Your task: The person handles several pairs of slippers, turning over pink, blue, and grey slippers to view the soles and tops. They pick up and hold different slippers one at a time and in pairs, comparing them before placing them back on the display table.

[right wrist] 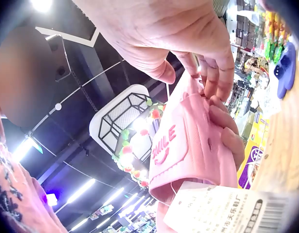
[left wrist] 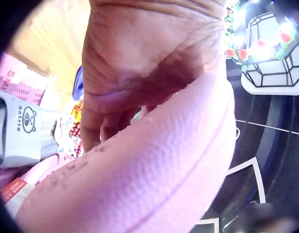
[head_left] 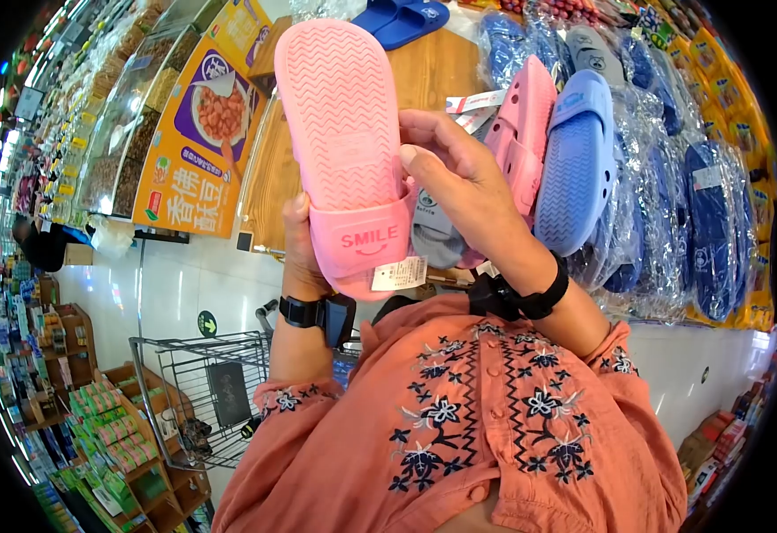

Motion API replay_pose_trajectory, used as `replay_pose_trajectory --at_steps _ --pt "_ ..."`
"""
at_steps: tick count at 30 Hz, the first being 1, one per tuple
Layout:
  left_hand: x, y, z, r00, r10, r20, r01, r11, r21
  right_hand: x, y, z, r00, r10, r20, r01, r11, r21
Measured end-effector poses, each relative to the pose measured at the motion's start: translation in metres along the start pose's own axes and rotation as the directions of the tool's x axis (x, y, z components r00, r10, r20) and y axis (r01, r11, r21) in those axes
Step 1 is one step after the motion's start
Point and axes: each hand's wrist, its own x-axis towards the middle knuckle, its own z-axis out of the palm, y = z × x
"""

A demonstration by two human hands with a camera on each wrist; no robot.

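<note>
In the head view a pink slipper (head_left: pixel 340 98), its ridged footbed toward me and a "SMILE" strap (head_left: pixel 362 238) at the lower end, is held up in front of the chest. My left hand (head_left: pixel 296 240) grips it at the left edge beside the strap, most fingers hidden behind. My right hand (head_left: pixel 459 173) touches the right edge with loosely bent fingers. Seen from the right wrist, those fingers (right wrist: pixel 215 73) rest at the slipper's edge above the strap while the thumb stands apart. A white price tag (head_left: pixel 402 274) dangles from the slipper.
A wooden display table (head_left: pixel 437 67) carries pink slippers (head_left: pixel 522 133), a blue slipper (head_left: pixel 577 164), a grey slipper (head_left: pixel 437 240) and several bagged dark-blue slippers (head_left: pixel 717 231). A wire shopping cart (head_left: pixel 198 373) stands lower left. Beyond it are stocked shelves (head_left: pixel 109 417).
</note>
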Motion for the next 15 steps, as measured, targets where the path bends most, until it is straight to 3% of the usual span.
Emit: replay_pose_trajectory --at_steps 2,5,8,9,12,13,15 --pt "0.0 0.005 0.007 1.0 -0.003 0.018 0.003 0.999 -0.032 0.0 0.001 0.002 1.0 -0.021 -0.013 0.021 1.0 0.002" --pt "0.0 0.017 0.016 0.989 -0.115 -0.098 0.131 0.975 0.179 0.004 -0.003 0.008 0.998 0.038 -0.039 -0.038 0.999 0.007" --pt "0.013 0.028 0.024 0.986 -0.153 -0.06 0.156 0.754 0.638 0.012 0.02 0.007 0.986 0.16 -0.052 -0.153 0.98 0.126" --pt "0.016 0.023 0.022 0.997 -0.017 0.075 -0.049 0.61 0.791 0.014 0.025 0.008 0.983 0.182 -0.034 -0.171 0.961 0.216" --pt "0.011 0.033 0.023 1.0 -0.013 0.004 0.004 0.578 0.816 0.014 0.031 0.01 0.974 0.221 0.041 -0.212 0.846 0.489" --pt "0.004 0.052 0.047 0.998 -0.03 0.056 -0.029 0.577 0.817 0.012 0.029 0.007 0.974 0.215 0.071 -0.216 0.784 0.582" --pt "0.0 0.051 0.032 0.997 0.053 0.064 -0.083 0.724 0.685 0.012 0.04 0.002 0.978 0.198 0.07 -0.187 0.667 0.722"
